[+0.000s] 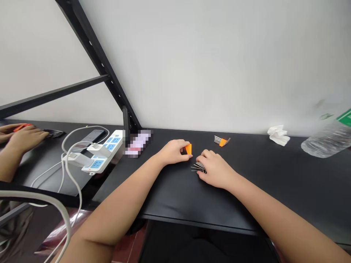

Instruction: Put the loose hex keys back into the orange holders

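Note:
My left hand [174, 151] is closed on a small orange hex key holder [188, 149], pinched between thumb and fingers just above the black table [175, 197]. Close by on its right, my right hand [216, 168] has its fingers curled round a bunch of loose metal hex keys [199, 167], whose thin shafts fan out to the left. The palm hides the rest of the keys. Beyond both hands lies a second hex key set [223, 142], its metal shafts held in an orange holder.
A crumpled tissue [278, 135] and a clear plastic bottle [327, 140] are at the right. On the left are a white power strip [106, 149] with cables, a phone [91, 138] and a black frame post [109, 78]. A co-worker's hands [24, 138] show at far left.

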The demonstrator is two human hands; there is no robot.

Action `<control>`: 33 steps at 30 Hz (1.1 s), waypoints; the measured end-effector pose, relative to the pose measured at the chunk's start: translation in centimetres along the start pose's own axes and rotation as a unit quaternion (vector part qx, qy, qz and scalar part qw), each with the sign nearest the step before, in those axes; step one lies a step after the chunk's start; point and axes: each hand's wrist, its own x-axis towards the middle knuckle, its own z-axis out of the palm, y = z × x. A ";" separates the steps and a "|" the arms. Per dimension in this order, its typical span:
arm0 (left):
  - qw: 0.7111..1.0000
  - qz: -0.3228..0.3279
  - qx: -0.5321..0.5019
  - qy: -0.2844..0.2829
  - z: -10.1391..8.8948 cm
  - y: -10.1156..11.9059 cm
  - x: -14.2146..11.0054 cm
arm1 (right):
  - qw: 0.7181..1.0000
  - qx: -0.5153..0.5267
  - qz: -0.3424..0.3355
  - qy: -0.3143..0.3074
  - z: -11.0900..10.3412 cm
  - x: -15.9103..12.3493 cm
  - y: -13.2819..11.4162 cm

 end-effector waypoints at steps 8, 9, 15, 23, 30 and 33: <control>1.000 -0.002 0.004 -0.006 -0.3 0.3 0.1 | 0.999 0.028 0.034 -0.011 0.7 0.7 1.4; 1.000 -0.002 0.003 -0.007 -0.3 0.3 0.1 | 0.999 0.035 0.030 -0.014 0.6 0.8 1.6; 1.000 0.001 0.003 -0.011 -0.4 0.4 0.1 | 0.996 0.086 -0.023 -0.014 -0.2 0.9 3.4; 1.000 -0.001 0.005 -0.013 -0.2 0.3 0.0 | 0.995 0.080 -0.050 -0.022 -1.3 0.5 4.4; 1.000 -0.007 0.004 -0.014 -0.2 0.4 0.0 | 0.997 0.038 -0.056 -0.025 -0.9 0.6 3.3; 1.000 -0.007 0.002 -0.016 -0.1 0.4 0.1 | 0.998 0.017 -0.048 -0.025 -0.9 0.6 2.8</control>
